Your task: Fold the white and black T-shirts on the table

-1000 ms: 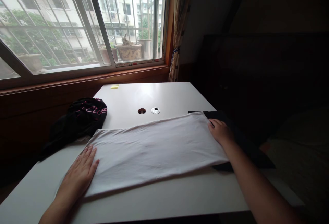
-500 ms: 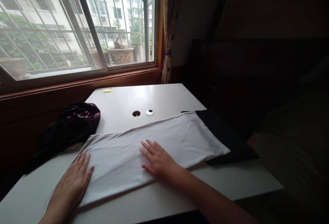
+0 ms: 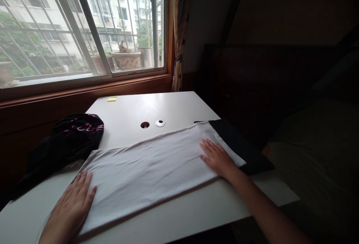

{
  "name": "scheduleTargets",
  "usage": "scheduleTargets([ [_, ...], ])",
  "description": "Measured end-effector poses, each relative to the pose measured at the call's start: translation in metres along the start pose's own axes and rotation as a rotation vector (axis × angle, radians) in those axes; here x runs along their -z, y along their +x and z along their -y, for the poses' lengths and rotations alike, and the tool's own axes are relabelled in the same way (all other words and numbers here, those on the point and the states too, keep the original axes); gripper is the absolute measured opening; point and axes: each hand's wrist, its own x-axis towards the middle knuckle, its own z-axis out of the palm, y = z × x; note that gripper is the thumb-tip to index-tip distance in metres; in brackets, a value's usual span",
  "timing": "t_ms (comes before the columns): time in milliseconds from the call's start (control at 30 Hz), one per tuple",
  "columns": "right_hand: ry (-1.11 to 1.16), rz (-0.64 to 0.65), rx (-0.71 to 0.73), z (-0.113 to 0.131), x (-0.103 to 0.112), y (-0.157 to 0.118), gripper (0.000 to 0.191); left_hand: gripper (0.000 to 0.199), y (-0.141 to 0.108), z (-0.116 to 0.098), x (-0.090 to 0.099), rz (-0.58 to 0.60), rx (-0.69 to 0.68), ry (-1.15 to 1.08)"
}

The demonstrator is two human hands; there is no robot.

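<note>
A white piece of clothing (image 3: 146, 169), folded into a long strip with some shallow creases, lies across the white table. At its near left end my left hand (image 3: 71, 203) rests flat, fingers stretched out. My right hand (image 3: 217, 158) presses palm-down near the other end, its fingers apart. Dark cloth (image 3: 235, 143) sticks out past the right end of the white fabric, next to my right hand. Whether the two are one garment I cannot tell.
A black garment with pink lettering (image 3: 75, 135) lies bunched on the left of the table (image 3: 134, 109). Farther back are a cable hole (image 3: 145, 124), a round cover (image 3: 160, 123) and a yellow sticky note (image 3: 112, 99). A barred window stands behind, a curtain (image 3: 179, 49) beside it.
My right hand has slid to the right along the white fabric, from its middle to near its right end. My left hand stays flat on the left end. The view has shifted slightly.
</note>
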Motion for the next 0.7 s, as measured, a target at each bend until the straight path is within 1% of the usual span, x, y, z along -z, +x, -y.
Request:
scheduleTargets([
  [67, -0.039, -0.009, -0.141, -0.034, -0.002, -0.011, 0.059, 0.074, 0.000, 0.001, -0.002, -0.010, -0.013, 0.001],
  [133, -0.033, 0.018, -0.256, -0.060, -0.004, -0.019, 0.062, 0.074, 0.001, 0.002, -0.003, -0.013, -0.010, 0.001],
  [233, 0.001, 0.058, -0.347, -0.083, -0.008, -0.027, 0.066, 0.073, 0.001, 0.003, -0.002, 0.002, 0.008, -0.004],
  [333, 0.020, 0.070, -0.362, -0.091, -0.011, -0.029, 0.068, 0.073, 0.001, 0.002, 0.000, 0.030, 0.011, -0.011],
  [600, 0.037, 0.041, -0.355, -0.092, -0.014, -0.030, 0.066, 0.072, 0.003, 0.003, 0.002, 0.031, -0.004, -0.034],
  [700, 0.039, 0.050, -0.355, -0.093, -0.014, -0.030, 0.067, 0.072, 0.006, 0.001, 0.005, 0.078, 0.018, -0.031],
])
